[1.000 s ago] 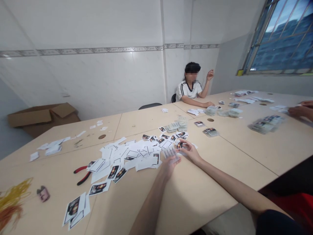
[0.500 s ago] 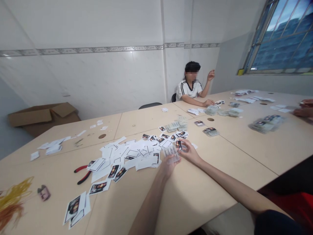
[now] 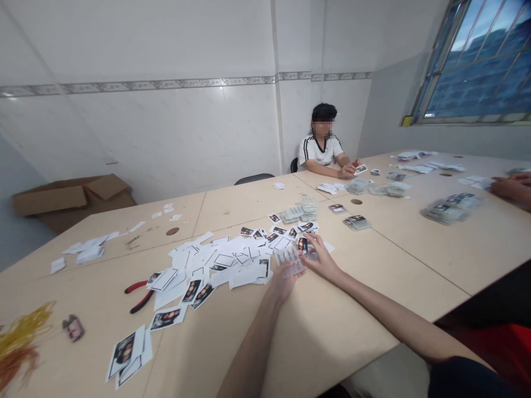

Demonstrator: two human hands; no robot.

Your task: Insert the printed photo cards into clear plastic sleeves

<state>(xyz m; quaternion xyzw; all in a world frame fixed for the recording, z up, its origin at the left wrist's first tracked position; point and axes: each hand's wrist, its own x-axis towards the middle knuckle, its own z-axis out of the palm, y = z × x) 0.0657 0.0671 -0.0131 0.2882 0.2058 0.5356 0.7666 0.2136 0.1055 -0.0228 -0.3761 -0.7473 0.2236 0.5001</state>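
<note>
My left hand [image 3: 285,281] is closed around a clear plastic case [image 3: 289,258] with small compartments, held just above the table. Beside it, my right hand [image 3: 322,258] pinches a small dark printed card [image 3: 302,244] between thumb and fingers, at the case's right edge. Whether the card touches the case, I cannot tell. A spread heap of white paper cards [image 3: 232,255], some with dark printed pictures, lies left of my hands. Just beyond them stand stacked clear cases [image 3: 307,209].
Red-handled pliers [image 3: 143,301] lie left of the cards, with yellow cords [image 3: 29,331] at the near left. A co-worker [image 3: 321,146] sits across the table, and another person's hands [image 3: 514,187] show at the right edge. More filled cases [image 3: 452,207] lie at right.
My hands and the case stay almost in place. The co-worker across the table has lowered a raised hand and now holds a printed card in both hands.
</note>
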